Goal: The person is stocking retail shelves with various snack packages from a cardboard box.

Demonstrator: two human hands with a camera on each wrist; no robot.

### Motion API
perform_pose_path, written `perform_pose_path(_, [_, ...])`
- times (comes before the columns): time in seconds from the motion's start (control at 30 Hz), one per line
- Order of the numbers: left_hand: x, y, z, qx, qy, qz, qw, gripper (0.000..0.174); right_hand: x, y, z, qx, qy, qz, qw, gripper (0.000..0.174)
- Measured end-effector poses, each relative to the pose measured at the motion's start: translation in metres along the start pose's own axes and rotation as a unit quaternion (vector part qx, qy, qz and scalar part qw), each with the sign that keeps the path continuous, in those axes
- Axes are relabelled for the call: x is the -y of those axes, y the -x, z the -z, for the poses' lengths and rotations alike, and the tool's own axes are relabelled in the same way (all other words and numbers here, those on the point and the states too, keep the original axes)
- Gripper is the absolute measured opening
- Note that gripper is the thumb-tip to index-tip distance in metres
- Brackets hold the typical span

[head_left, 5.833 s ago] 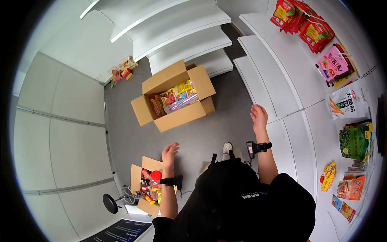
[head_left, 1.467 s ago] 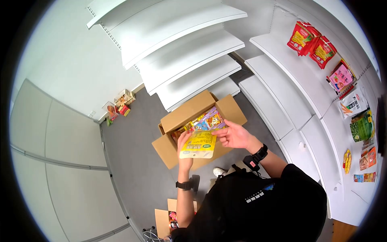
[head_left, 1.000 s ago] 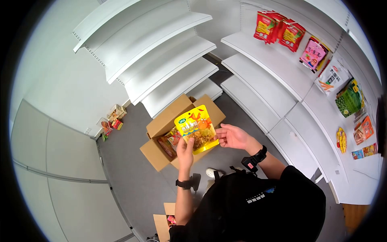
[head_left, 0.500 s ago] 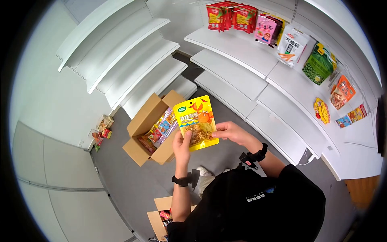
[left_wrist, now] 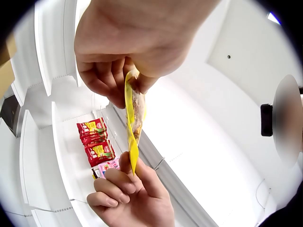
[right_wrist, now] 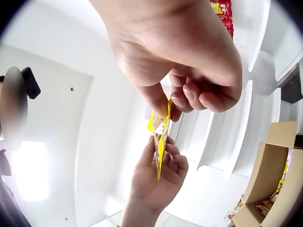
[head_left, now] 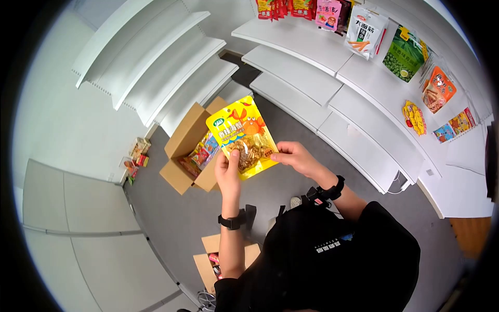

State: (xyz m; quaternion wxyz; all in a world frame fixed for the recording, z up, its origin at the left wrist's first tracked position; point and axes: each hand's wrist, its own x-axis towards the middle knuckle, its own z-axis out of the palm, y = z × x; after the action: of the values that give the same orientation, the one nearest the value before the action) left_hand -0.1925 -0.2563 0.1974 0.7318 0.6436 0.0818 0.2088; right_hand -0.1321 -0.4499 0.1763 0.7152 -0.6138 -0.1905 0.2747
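Note:
A yellow snack pouch [head_left: 244,136] with a crab picture and a clear window is held up in front of the body, its printed face toward the head camera. My left hand [head_left: 227,174] pinches its lower left edge, thumb on the front. At the lower right corner my right hand [head_left: 301,158] pinches it between thumb and fingers. Seen edge-on in the left wrist view, the pouch [left_wrist: 134,118] spans the gap between both hands. The right wrist view also shows the pouch [right_wrist: 162,137] from its side, gripped at both ends.
An opened cardboard box [head_left: 179,166] of snack packets stands on the floor beyond the hands; a second box [head_left: 212,244] is near the left forearm. White shelves [head_left: 296,73] line the back and right. Hanging there are a green pouch [head_left: 406,54], a white pouch [head_left: 365,32] and an orange pouch [head_left: 439,89].
The hands, bare at first, came to hold the pouch above the large box. It was turned from its back to its front, then raised slightly as the view swung toward the right shelves.

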Motion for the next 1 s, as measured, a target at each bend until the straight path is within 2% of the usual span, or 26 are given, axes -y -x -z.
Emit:
perform_pose_path(0.2, [-0.013, 0.042, 0.014, -0.042, 0.005, -0.009, 0.999, 0.02, 0.004, 0.019, -0.037, 0.037, -0.059, 0.029, 0.997, 0.024])
perform_pose_path(0.3, [-0.025, 0.069, 0.021, -0.067, 0.016, -0.017, 0.997, 0.021, 0.001, 0.032, -0.051, 0.073, -0.035, 0.032, 0.996, 0.025])
perform_pose_path(0.5, [-0.04, 0.127, 0.026, -0.081, 0.001, -0.039, 0.996, 0.023, -0.007, 0.081, -0.072, 0.079, -0.032, 0.054, 0.995, 0.027])
perform_pose_path(0.6, [-0.04, 0.161, 0.025, -0.064, 0.013, -0.006, 0.998, 0.027, -0.01, 0.118, -0.077, 0.088, -0.036, 0.063, 0.993, 0.027])
perform_pose_path(0.7, [-0.035, 0.192, 0.013, -0.055, 0.004, -0.015, 0.998, 0.028, -0.008, 0.157, -0.077, 0.07, -0.081, 0.071, 0.992, 0.028])
perform_pose_path(0.8, [-0.034, 0.217, -0.005, -0.041, 0.003, -0.007, 0.999, 0.021, -0.014, 0.189, -0.066, 0.059, -0.006, 0.061, 0.996, 0.03])
perform_pose_path(0.9, [-0.031, 0.238, -0.031, -0.045, 0.007, -0.013, 0.999, 0.021, -0.017, 0.218, -0.057, 0.035, -0.051, 0.061, 0.996, 0.03])
perform_pose_path(1.0, [-0.022, 0.252, -0.044, 0.006, 0.007, 0.015, 1.0, 0.02, -0.01, 0.249, -0.043, 0.016, -0.056, 0.03, 0.998, 0.03])
